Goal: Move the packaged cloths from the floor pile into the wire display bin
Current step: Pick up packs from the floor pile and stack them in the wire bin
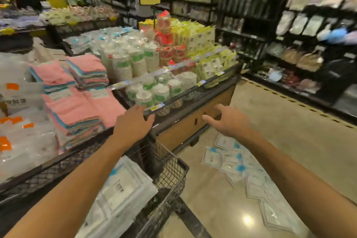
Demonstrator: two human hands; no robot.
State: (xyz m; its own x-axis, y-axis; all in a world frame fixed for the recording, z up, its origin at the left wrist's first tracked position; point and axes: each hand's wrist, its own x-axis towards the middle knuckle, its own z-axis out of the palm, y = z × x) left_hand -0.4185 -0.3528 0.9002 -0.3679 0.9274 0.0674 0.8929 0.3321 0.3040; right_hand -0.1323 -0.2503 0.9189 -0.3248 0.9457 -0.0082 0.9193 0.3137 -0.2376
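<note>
Reaching for the next load is the step in hand: both hands are empty, with most of the stock not yet moved. The left hand (133,121) hovers at 12 o'clock above the wire display bin (173,172), fingers spread and relaxed, gripping nothing. The right hand (229,121) extends toward 1 o'clock, fingers loosely splayed, also holding nothing. The packaged cloths (243,172) lie scattered on the floor (289,121) at 4 o'clock, overlapping one another in a loose trail. One flat stack of packages (119,189) already rests in the bin at 7 o'clock. To do the step well, lower toward the floor pile, square several overlapping packs into one stack, and grip from both sides, since the slick film wrap probably slides. Lay each stack flat on the existing one, clear of the bin's wire rim.
</note>
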